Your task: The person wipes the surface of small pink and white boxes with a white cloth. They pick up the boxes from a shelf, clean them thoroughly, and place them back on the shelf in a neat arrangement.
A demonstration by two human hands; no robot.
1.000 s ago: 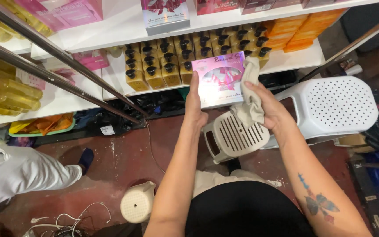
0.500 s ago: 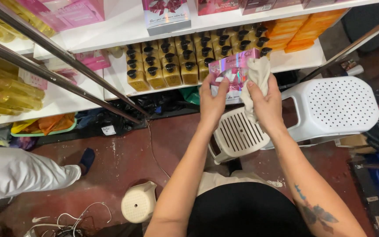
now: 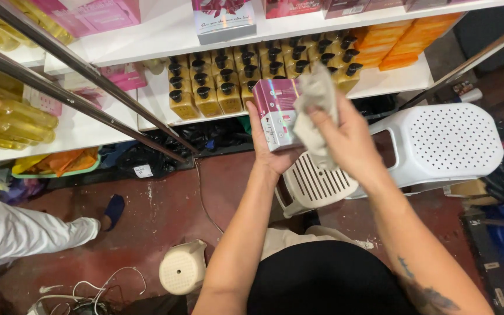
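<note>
Turning edge-on now, where a second ago the pink box [image 3: 276,112] showed its broad shiny face to the camera: only a narrow pink-and-white side panel visible, tilted slightly, in the upper middle of the frame. Held from below and behind by the left hand [image 3: 266,153], palm cupped under the lower edge, thumb running up the near side, fingers wrapped around and mostly hidden behind the box. Shifted too, the pale grey cloth [image 3: 316,111]: earlier draped at the box's right edge, now bunched and pressed against the right-hand face. Suggesting, as a judgement, wiping moved on from the front face to a side.

Closed around the cloth, the right hand [image 3: 348,143], fingers curled and pinching the crumpled fabric, a loose tail hanging down toward the wrist. Neither hand spread; both clamped on what they hold.

Just behind the box, on the white shelf [image 3: 392,81], rows of amber pump bottles [image 3: 205,87] with black tops, and orange packets [image 3: 398,46] to the upper right. Below the hands, a white slatted stool [image 3: 316,186] and a larger perforated white stool [image 3: 450,143] at right. At lower left, another person's pale trouser leg [image 3: 24,230] on the red floor [image 3: 158,210].
</note>
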